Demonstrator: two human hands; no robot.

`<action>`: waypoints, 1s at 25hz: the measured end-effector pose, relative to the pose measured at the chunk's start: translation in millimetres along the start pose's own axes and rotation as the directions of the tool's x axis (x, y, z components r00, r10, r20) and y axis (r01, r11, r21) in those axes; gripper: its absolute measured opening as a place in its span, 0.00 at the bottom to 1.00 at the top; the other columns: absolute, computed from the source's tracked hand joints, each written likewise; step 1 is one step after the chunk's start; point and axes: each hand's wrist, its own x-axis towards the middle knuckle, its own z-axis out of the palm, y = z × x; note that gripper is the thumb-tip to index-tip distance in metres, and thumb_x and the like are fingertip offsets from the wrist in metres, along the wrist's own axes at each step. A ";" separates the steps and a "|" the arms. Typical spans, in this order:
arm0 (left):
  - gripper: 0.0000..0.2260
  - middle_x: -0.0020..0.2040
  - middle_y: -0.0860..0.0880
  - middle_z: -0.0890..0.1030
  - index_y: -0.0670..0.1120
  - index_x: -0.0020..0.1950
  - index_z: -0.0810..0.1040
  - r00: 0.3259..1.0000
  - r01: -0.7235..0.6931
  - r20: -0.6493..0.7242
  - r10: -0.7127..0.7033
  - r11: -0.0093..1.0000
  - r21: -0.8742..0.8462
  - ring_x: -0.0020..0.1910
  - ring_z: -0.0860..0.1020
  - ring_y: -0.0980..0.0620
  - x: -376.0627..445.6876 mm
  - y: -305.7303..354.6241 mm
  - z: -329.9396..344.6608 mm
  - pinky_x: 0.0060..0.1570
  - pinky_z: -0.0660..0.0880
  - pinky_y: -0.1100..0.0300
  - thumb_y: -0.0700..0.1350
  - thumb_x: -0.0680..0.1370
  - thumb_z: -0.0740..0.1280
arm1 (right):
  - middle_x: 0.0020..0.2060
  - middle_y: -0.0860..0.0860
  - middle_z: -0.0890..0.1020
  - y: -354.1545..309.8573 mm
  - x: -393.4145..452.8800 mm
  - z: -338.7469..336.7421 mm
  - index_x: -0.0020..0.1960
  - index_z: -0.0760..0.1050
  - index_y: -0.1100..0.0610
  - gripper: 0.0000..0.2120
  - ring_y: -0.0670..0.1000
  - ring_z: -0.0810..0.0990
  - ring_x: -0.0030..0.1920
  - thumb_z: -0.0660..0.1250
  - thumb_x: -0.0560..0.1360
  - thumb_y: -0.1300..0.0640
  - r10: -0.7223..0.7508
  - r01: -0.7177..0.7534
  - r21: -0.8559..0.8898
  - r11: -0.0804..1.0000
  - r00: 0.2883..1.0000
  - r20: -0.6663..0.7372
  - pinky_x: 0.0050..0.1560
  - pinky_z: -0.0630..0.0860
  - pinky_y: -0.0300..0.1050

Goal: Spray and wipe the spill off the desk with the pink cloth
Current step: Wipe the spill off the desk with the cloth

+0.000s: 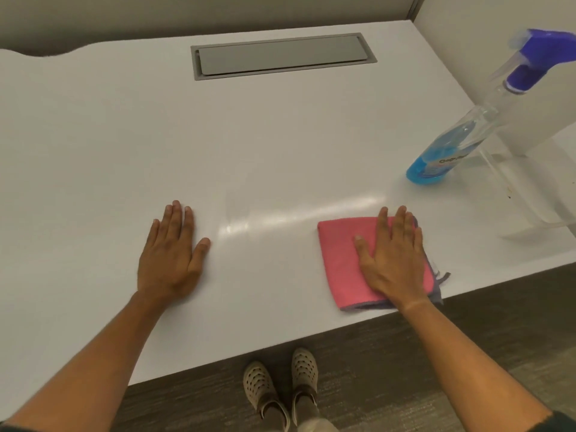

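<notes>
Head view: both hands lie flat on the white desk (93, 151), close to its near edge. The left hand (171, 257) rests palm down on the bare surface, fingers straight and together, holding nothing. The right hand (394, 260) presses palm down on the pink cloth (339, 260), fingers straight and slightly spread, not curled round it. The cloth is folded into a rough square with a grey edge showing at its right and near sides, and it lies just beside the near edge, toward the right end of the desk. Between the hands a shiny wet-looking streak (299, 213) runs across the surface. A spray bottle (452, 148) with blue liquid and a purple trigger head stands toward the right edge, beyond the cloth and apart from it. A grey cable hatch (280, 56) sits flush near the far edge. Below the desk, two beige shoes (280, 385) stand on dark carpet (436, 353).
</notes>
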 end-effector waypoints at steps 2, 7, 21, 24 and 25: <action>0.33 0.80 0.45 0.46 0.43 0.79 0.47 1.000 0.006 -0.009 -0.006 1.000 0.009 0.79 0.43 0.52 1.3 0.5 2.2 0.77 0.42 0.53 0.60 0.79 0.43 | 0.78 0.65 0.48 -14.8 11.9 0.2 0.80 0.44 0.57 0.39 0.63 0.45 0.79 0.41 0.78 0.33 0.126 -0.125 0.031 0.992 0.992 -0.023 0.77 0.47 0.63; 0.33 0.80 0.44 0.46 0.42 0.79 0.48 1.000 -0.009 -0.017 0.009 1.000 0.003 0.79 0.43 0.52 -1.1 -2.7 1.4 0.76 0.42 0.53 0.60 0.79 0.43 | 0.78 0.64 0.47 -18.1 -13.7 1.8 0.80 0.43 0.54 0.39 0.63 0.43 0.79 0.43 0.78 0.31 -0.080 0.080 -0.064 0.995 0.997 0.003 0.77 0.41 0.60; 0.34 0.80 0.45 0.45 0.43 0.79 0.46 1.000 -0.007 -0.002 0.007 1.000 0.009 0.78 0.41 0.54 -1.3 -3.0 1.2 0.76 0.40 0.56 0.62 0.78 0.41 | 0.79 0.59 0.40 -17.6 -41.3 0.4 0.80 0.40 0.58 0.41 0.57 0.37 0.79 0.44 0.79 0.32 -0.280 0.284 -0.039 0.958 0.957 0.078 0.78 0.38 0.53; 0.34 0.80 0.45 0.46 0.42 0.79 0.47 1.000 0.001 -0.017 -0.001 1.000 0.007 0.78 0.42 0.53 -1.0 -1.2 2.2 0.76 0.40 0.55 0.61 0.79 0.42 | 0.79 0.61 0.43 -13.5 -30.2 -0.5 0.80 0.40 0.60 0.40 0.57 0.39 0.79 0.42 0.79 0.34 -0.042 0.042 0.000 0.999 0.998 0.055 0.78 0.39 0.54; 0.34 0.80 0.44 0.46 0.42 0.79 0.48 1.000 0.002 -0.018 -0.001 1.000 0.006 0.79 0.42 0.52 -0.7 -0.8 2.6 0.76 0.41 0.55 0.61 0.79 0.42 | 0.79 0.62 0.44 -23.6 -18.0 -0.4 0.79 0.41 0.62 0.40 0.58 0.41 0.79 0.42 0.80 0.34 0.016 -0.017 0.015 1.000 0.999 0.027 0.79 0.41 0.55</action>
